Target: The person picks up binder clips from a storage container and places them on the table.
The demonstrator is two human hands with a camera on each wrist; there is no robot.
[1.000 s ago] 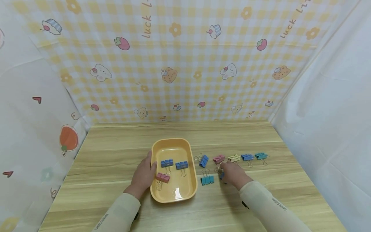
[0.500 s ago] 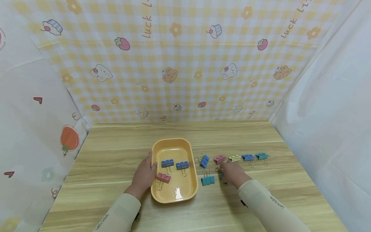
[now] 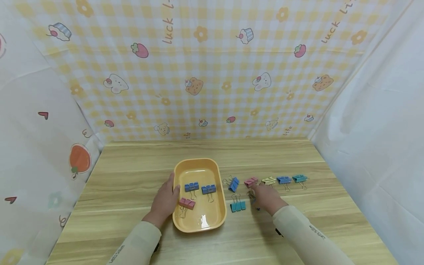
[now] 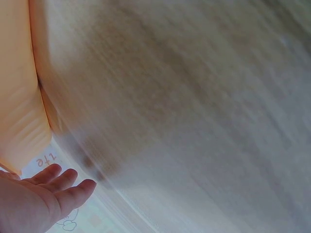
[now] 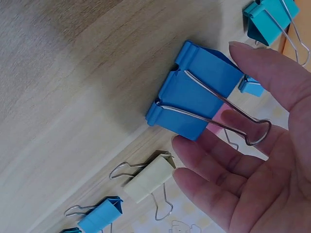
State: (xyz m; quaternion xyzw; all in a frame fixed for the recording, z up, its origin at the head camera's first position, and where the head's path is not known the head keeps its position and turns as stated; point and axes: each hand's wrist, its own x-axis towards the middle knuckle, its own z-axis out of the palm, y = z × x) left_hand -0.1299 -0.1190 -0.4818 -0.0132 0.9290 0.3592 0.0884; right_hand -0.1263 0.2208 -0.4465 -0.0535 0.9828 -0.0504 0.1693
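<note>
My left hand (image 3: 165, 198) is at the left wall of a yellow-orange tray (image 3: 222, 206), its thumb over the rim and its fingers outside. Two blue binder clips (image 3: 208, 189) and a pink one (image 3: 187, 203) lie in the tray. To its right, my right hand (image 3: 267, 198) pinches a blue binder clip (image 5: 199, 97) between thumb and fingers, low over the table. The right wrist view shows both wire handles of that clip folded toward the palm; the head view mostly hides it. Just left of the hand lies a teal binder clip (image 3: 237, 206).
Behind the right hand runs a row of binder clips: blue (image 3: 233, 184), pink (image 3: 251, 182), yellow (image 3: 268, 180), blue (image 3: 284, 180) and teal (image 3: 300, 178). A yellow checked cloth (image 3: 212, 103) hangs behind the wooden table (image 3: 139, 165). White cloth (image 3: 374, 147) borders the right side.
The blue clip under my right hand has turned slightly, and less of its blue body shows in the head view. My left hand and the tray stay in place.
</note>
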